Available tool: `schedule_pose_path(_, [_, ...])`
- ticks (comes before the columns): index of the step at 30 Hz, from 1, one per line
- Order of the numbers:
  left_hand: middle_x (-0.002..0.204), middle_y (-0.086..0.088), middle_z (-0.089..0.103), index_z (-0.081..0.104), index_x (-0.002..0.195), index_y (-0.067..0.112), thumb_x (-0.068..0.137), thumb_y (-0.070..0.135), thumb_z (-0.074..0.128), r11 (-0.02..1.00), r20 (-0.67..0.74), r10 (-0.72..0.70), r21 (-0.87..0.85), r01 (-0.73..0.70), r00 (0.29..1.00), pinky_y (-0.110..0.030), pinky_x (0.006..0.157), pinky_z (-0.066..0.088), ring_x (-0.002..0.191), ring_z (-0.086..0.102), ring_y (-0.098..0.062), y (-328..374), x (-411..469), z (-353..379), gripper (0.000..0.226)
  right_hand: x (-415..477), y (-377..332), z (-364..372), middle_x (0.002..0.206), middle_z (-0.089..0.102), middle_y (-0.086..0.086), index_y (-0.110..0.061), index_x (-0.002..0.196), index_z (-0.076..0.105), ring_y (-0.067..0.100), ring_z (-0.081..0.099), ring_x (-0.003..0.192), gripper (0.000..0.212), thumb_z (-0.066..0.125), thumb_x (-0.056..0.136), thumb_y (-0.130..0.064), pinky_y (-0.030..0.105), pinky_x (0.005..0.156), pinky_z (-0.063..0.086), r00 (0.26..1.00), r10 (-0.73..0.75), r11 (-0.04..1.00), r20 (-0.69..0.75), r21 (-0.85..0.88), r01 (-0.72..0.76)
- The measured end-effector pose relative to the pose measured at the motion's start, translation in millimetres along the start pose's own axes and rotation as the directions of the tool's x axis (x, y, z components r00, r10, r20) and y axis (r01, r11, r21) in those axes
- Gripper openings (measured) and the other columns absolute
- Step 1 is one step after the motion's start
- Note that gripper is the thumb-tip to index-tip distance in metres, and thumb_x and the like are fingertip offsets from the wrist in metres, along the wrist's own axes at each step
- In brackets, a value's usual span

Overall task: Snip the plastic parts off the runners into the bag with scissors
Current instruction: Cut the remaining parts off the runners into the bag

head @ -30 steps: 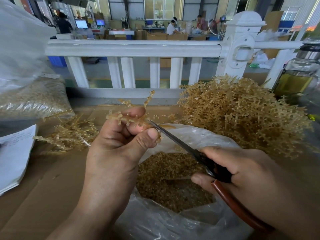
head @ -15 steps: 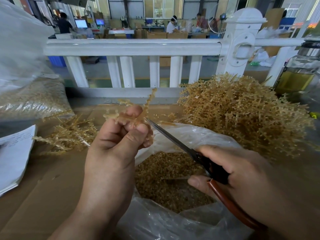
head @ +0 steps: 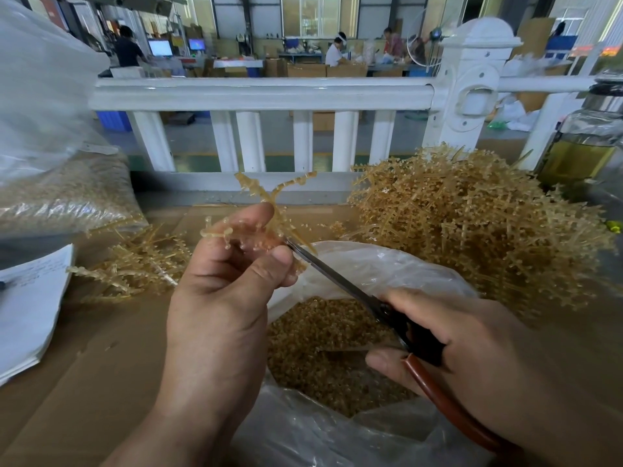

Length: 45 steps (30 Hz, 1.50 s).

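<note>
My left hand (head: 222, 294) pinches a tan plastic runner (head: 269, 197) with small parts along its branches, held above the open clear bag (head: 371, 264). My right hand (head: 472, 352) grips scissors (head: 340, 284) with brown-coated handles; the blade tips touch the runner just beside my left thumb. Snipped tan parts (head: 323, 348) fill the bottom of the bag. Whether the blades are parted is hard to tell.
A big heap of uncut runners (head: 472, 224) lies at the right. A smaller pile of runners (head: 135, 264) lies at the left, beside a white paper pad (head: 30, 305) and a filled clear sack (head: 60, 193). A white railing (head: 263, 96) borders the cardboard-covered table (head: 101, 358). A glass bottle (head: 586, 139) stands far right.
My left hand has turned the runner, so its branches now stick up higher. The scissors stay at the runner by my thumb. The right hand has barely shifted.
</note>
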<state>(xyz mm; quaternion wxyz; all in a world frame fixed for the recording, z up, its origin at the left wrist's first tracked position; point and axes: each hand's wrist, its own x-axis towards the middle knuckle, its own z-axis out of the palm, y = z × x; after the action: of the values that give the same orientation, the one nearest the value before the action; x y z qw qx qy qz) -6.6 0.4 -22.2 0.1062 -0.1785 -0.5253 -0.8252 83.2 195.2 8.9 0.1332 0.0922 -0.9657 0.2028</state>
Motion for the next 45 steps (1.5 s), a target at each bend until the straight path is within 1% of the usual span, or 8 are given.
schedule_pose_path(5, [0.081, 0.004, 0.065, 0.074, 0.114, 0.028, 0.072, 0.022, 0.08, 1.0, 0.013, -0.011, -0.003, 0.011, 1.0, -0.037, 0.084, 0.047, 0.079, 0.061, -0.017, 0.2, 0.1, -1.4, 0.044, -1.2, 1.2, 1.3, 0.079, 0.064, -0.019, -0.039, 0.112, 0.055, 0.002, 0.062, 0.069, 0.057, 0.04, 0.08, -0.084, 0.026, 0.049, 0.053, 1.0, 0.005, 1.0, -0.017, -0.013, -0.005])
schedule_pose_path(10, [0.081, 0.0, 0.062, 0.074, 0.112, 0.023, 0.071, 0.011, 0.08, 1.0, 0.042, -0.025, -0.017, 0.026, 0.999, -0.034, 0.08, 0.048, 0.079, 0.06, -0.018, -0.4, 0.6, -2.1, 0.043, -0.8, 1.8, 1.8, 0.076, 0.061, -0.022, -0.04, 0.109, 0.055, 0.0, 0.06, 0.068, 0.054, 0.041, 0.08, -0.083, 0.023, 0.048, 0.05, 1.0, -0.008, 1.0, -0.03, -0.03, 0.007])
schedule_pose_path(18, [0.079, 0.002, 0.057, 0.072, 0.114, 0.021, 0.07, 0.023, 0.081, 0.999, 0.047, -0.034, -0.024, 0.035, 0.998, -0.036, 0.085, 0.047, 0.079, 0.06, -0.017, -0.4, 0.2, -2.9, 0.045, -0.5, 3.6, 2.6, 0.077, 0.063, -0.018, -0.038, 0.11, 0.056, 0.002, 0.061, 0.065, 0.049, 0.046, 0.083, -0.078, 0.029, 0.048, 0.052, 0.998, -0.044, 0.999, -0.052, -0.016, 0.043])
schedule_pose_path(24, [0.079, 0.002, 0.06, 0.075, 0.109, 0.028, 0.066, 0.015, 0.086, 1.0, 0.049, -0.027, 0.017, 0.026, 0.998, -0.027, 0.079, 0.053, 0.079, 0.063, -0.016, -1.5, 0.2, -4.0, 0.046, -0.3, 2.5, 0.3, 0.068, 0.052, -0.024, -0.043, 0.11, 0.057, 0.0, 0.054, 0.062, 0.043, 0.046, 0.083, -0.074, 0.019, 0.049, 0.044, 0.997, -0.056, 0.998, -0.045, -0.043, 0.054])
schedule_pose_path(29, [0.079, 0.003, 0.06, 0.074, 0.108, 0.03, 0.069, 0.026, 0.081, 0.999, 0.052, -0.018, 0.035, 0.016, 0.998, -0.027, 0.077, 0.054, 0.078, 0.064, -0.016, -1.2, 1.0, -4.1, 0.04, -0.1, 0.9, -1.2, 0.068, 0.051, -0.024, -0.043, 0.109, 0.057, -0.001, 0.053, 0.061, 0.042, 0.047, 0.083, -0.073, 0.012, 0.047, 0.038, 0.998, -0.052, 0.998, -0.044, -0.036, 0.051])
schedule_pose_path(37, [0.082, 0.007, 0.063, 0.075, 0.101, 0.028, 0.069, 0.026, 0.081, 0.999, 0.065, -0.012, 0.046, 0.009, 0.998, -0.029, 0.082, 0.053, 0.082, 0.064, -0.016, -0.6, 0.6, -4.0, 0.033, -0.5, 3.8, -1.1, 0.069, 0.056, -0.021, -0.04, 0.109, 0.062, 0.0, 0.057, 0.063, 0.045, 0.046, 0.084, -0.074, 0.021, 0.049, 0.044, 0.998, -0.06, 0.998, -0.031, -0.005, 0.06])
schedule_pose_path(41, [0.08, 0.004, 0.06, 0.076, 0.106, 0.028, 0.069, 0.026, 0.08, 0.999, 0.067, -0.014, 0.045, 0.011, 0.998, -0.027, 0.082, 0.054, 0.082, 0.063, -0.016, 0.3, 0.4, -2.9, 0.037, 0.6, 5.7, -2.2, 0.068, 0.057, -0.019, -0.037, 0.107, 0.063, 0.002, 0.056, 0.061, 0.043, 0.049, 0.085, -0.071, 0.025, 0.049, 0.046, 0.996, -0.078, 0.997, -0.033, 0.001, 0.078])
schedule_pose_path(45, [0.083, 0.008, 0.064, 0.076, 0.102, 0.029, 0.069, 0.027, 0.08, 0.998, 0.073, -0.007, 0.062, 0.002, 0.997, -0.031, 0.087, 0.051, 0.085, 0.064, -0.016, 0.3, 0.3, -3.5, 0.033, 0.9, 5.8, -3.5, 0.065, 0.053, -0.019, -0.037, 0.104, 0.063, 0.002, 0.055, 0.061, 0.041, 0.049, 0.085, -0.071, 0.022, 0.05, 0.043, 0.996, -0.08, 0.997, -0.033, -0.014, 0.079])
